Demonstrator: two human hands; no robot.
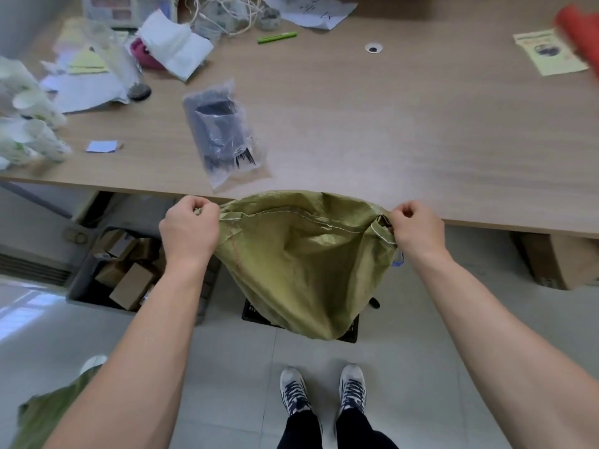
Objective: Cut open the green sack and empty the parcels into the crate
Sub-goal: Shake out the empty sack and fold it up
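Note:
A green woven sack [301,264] hangs in front of the table edge, held up by its top corners. My left hand [189,228] grips the sack's left corner and my right hand [416,226] grips its right corner. The sack looks limp and hangs down over a black crate [351,330] on the floor, which it mostly hides. Whatever the crate holds is hidden. A grey crate [81,283] under the table at the left holds several brown cardboard parcels [131,285].
The wooden table [389,124] carries a clear bag of black items [220,134], papers, paper cups [29,124], a green marker [277,37] and a red roll [580,30]. A cardboard box [560,262] stands under the table at right. Another green sack [48,413] lies at lower left. My feet [322,390] stand on tiles.

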